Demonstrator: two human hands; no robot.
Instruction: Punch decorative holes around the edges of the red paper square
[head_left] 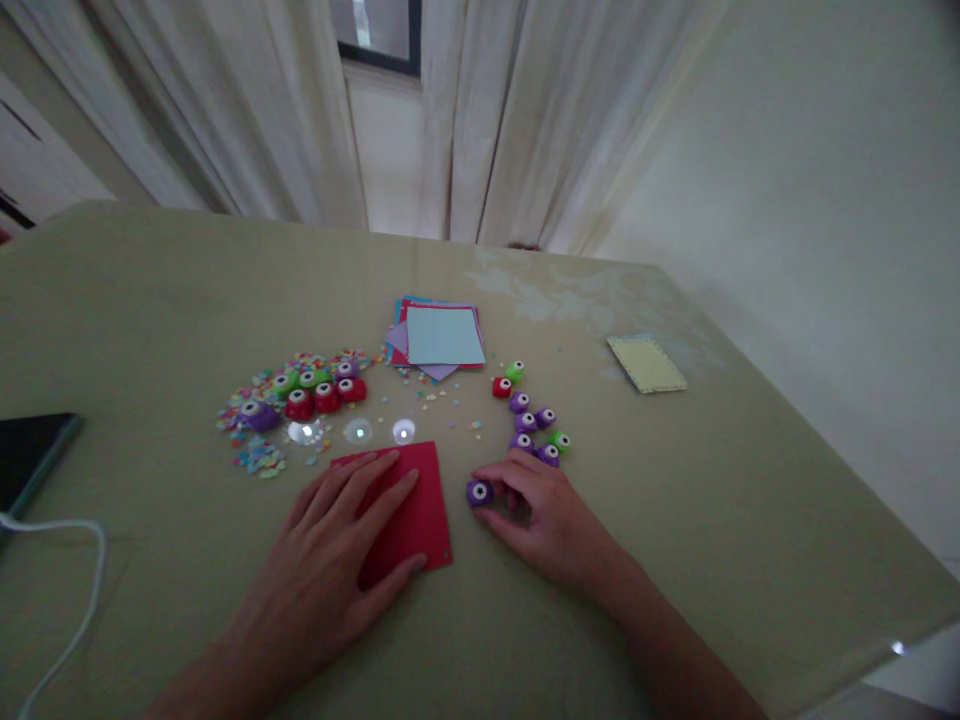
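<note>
My left hand (345, 545) lies flat with its fingers spread on a red square of paper (420, 505), covering its left part. To the right of the paper, the thumb and index finger of my right hand (544, 510) pinch a small purple craft punch (480, 492) with a star on its white face, at the table surface. Just beyond that hand stands a group of purple punches (525, 421), with a green punch (559, 440) at its right side. A red punch (502, 387) and another green one (514, 371) sit farther back.
Several punches, among them a purple one (259, 415), lie by a heap of colourful paper bits (262, 455) at left. Stacked paper squares (445, 336) lie behind, a yellow pad (646, 364) at right. A dark device (34, 455) and white cable (97, 570) occupy the left edge.
</note>
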